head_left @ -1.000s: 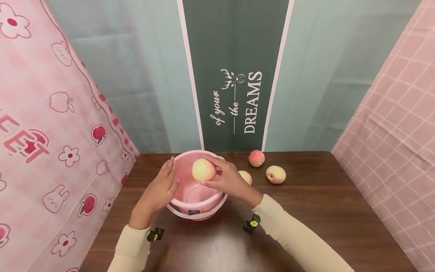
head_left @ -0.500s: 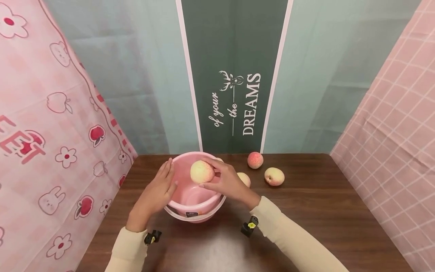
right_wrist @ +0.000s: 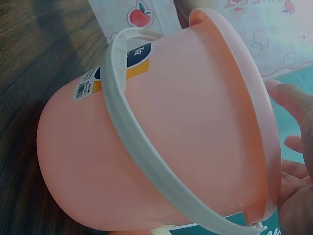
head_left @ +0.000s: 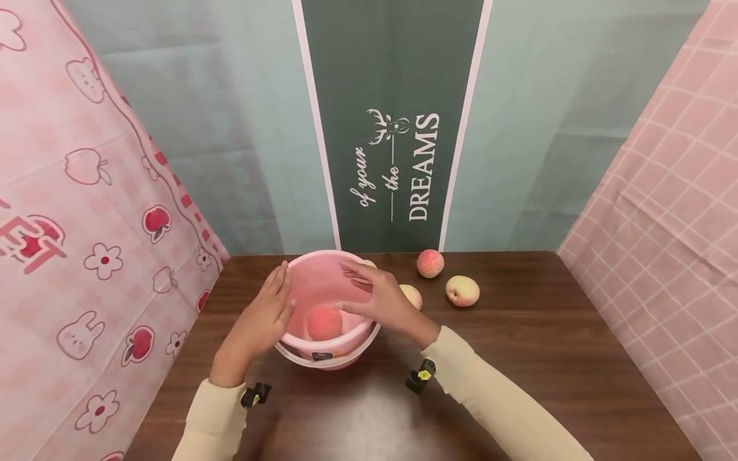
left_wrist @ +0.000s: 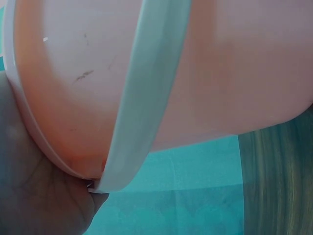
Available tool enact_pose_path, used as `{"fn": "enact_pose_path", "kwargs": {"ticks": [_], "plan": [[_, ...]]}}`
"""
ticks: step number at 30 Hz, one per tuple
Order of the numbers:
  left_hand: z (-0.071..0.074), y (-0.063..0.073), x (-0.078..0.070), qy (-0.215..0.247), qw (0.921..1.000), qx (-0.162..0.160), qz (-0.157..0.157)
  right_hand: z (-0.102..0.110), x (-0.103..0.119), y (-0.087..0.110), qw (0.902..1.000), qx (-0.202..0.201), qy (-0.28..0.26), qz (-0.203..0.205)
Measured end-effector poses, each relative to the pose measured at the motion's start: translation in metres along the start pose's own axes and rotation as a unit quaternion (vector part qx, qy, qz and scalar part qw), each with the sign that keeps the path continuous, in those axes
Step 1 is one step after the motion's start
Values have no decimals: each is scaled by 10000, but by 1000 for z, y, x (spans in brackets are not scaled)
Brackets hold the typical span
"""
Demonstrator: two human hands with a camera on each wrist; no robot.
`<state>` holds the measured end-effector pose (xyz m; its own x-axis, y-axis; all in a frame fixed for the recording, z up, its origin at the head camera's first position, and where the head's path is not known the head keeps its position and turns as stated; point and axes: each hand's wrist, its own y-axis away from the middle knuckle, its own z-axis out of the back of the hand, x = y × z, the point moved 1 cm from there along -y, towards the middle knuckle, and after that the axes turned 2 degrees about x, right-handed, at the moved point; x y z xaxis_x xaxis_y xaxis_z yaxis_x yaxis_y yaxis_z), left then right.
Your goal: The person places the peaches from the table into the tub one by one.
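The left hand (head_left: pixel 257 320) lay with fingers extended against the left rim of a pink plastic bucket (head_left: pixel 314 275). The right hand (head_left: pixel 387 299) was at the opposite rim, fingers apart and holding nothing. Inside the bucket, at the bottom, sat a reddish peach (head_left: pixel 325 323). A white handle (right_wrist: pixel 142 152) slanted across the bucket's outer wall. To the right, a red peach (head_left: pixel 430 263) and a pale yellow peach (head_left: pixel 462 291) rested near each other on the dark wooden table (head_left: pixel 519 365).
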<state>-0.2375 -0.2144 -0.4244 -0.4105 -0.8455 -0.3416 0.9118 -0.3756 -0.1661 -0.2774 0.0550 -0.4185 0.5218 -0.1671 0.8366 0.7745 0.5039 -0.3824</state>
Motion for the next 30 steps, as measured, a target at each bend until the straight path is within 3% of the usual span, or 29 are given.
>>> {"fn": "enact_pose_path", "kwargs": {"ticks": [18, 30], "plan": [[1, 0, 1, -5, 10000, 72, 11, 2, -1, 3, 9997, 162, -108, 128], [1, -1, 1, 56, 9999, 110, 41, 12, -1, 10, 9993, -164, 297, 182]]}}
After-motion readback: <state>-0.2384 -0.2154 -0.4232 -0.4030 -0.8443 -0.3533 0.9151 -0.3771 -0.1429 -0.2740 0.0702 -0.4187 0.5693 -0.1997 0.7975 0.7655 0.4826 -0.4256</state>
